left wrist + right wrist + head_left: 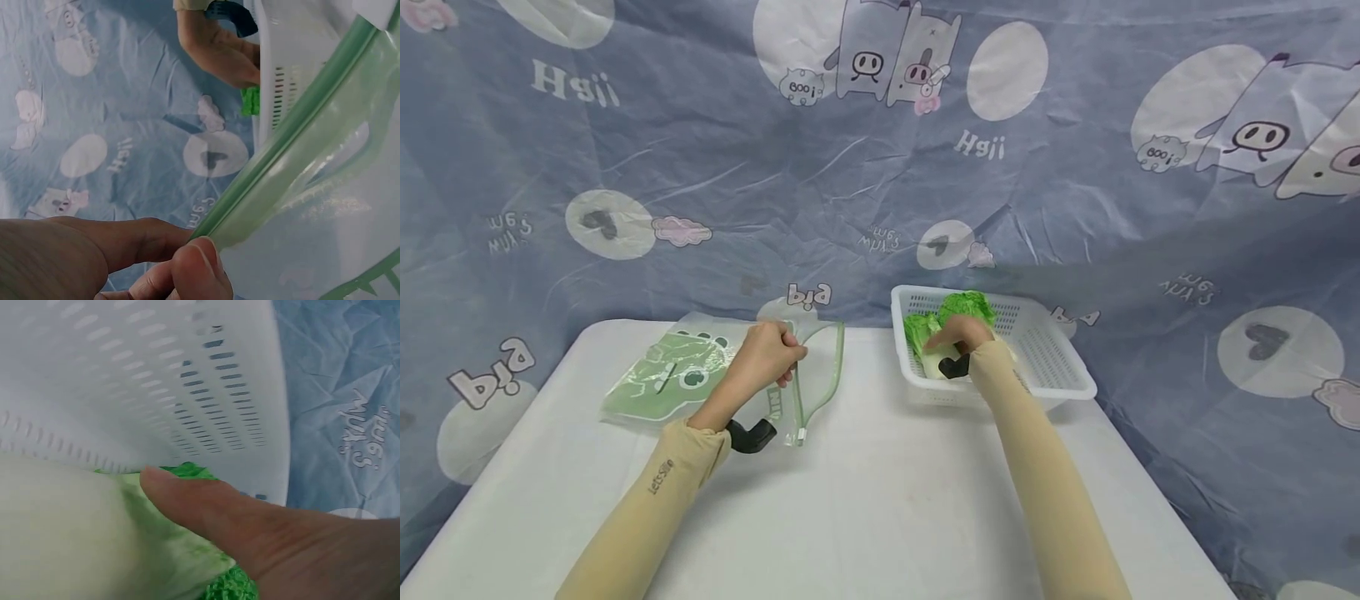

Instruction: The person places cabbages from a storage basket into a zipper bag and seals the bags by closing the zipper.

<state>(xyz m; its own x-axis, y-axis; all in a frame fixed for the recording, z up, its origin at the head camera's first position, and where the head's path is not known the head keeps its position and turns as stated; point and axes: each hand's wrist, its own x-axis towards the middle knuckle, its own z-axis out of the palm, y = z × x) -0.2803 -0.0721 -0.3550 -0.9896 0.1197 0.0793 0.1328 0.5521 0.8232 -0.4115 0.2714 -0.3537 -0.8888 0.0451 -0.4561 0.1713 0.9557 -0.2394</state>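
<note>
My left hand pinches the green zip edge of a clear zip bag with a green cartoon face, between thumb and fingers. The bag lies flat on the left of the table, its mouth partly spread towards the right. In the left wrist view the green zip strip runs up from the fingertips. Inside a white basket, my right hand grips a Chinese cabbage with a pale stem and green leaves. Its thumb lies along the cabbage; the other fingers are hidden in the right wrist view.
A second leafy green head is in the basket behind the right hand. A white cloth covers the table. Behind it hangs a blue patterned curtain. A slider sits at the bag's near corner.
</note>
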